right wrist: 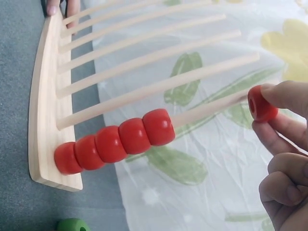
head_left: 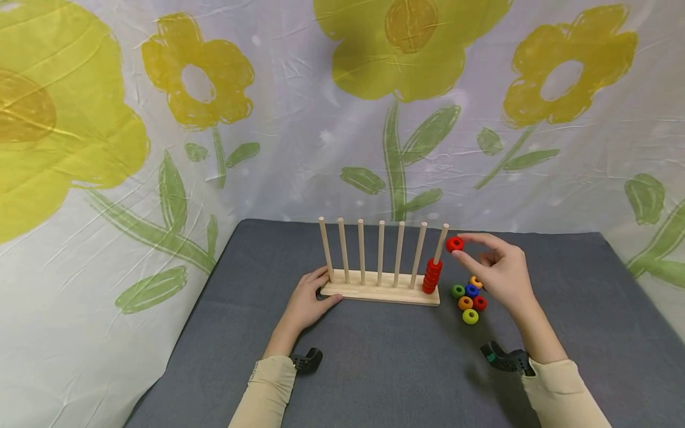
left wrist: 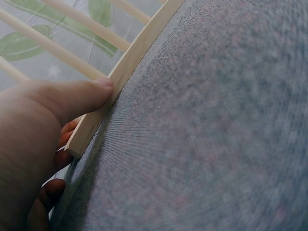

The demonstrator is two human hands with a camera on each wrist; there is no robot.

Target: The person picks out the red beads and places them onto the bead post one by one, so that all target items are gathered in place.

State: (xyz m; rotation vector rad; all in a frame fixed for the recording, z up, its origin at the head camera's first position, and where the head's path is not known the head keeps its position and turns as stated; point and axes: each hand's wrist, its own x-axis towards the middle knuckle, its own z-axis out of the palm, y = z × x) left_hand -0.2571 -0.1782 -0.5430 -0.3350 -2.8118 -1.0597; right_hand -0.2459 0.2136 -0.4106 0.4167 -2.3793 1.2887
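Note:
A wooden peg rack [head_left: 382,291] with several upright pegs stands on the dark grey table. My left hand [head_left: 306,302] grips its left end, thumb on the front edge and fingers behind; the thumb [left wrist: 96,91] shows in the left wrist view. Several red beads [right wrist: 113,143] are stacked on the rightmost peg [head_left: 441,244]. My right hand [head_left: 500,267] pinches another red bead [head_left: 455,244] between thumb and fingertips, close to the top of that peg. In the right wrist view, the held bead [right wrist: 263,103] has its hole facing the peg's tip.
Loose beads lie to the right of the rack: a green [head_left: 457,291], a blue [head_left: 471,290], a red [head_left: 480,304], a yellow [head_left: 470,317] and two orange ones [head_left: 465,303]. A flower-printed cloth [head_left: 299,148] hangs behind the table [head_left: 374,362].

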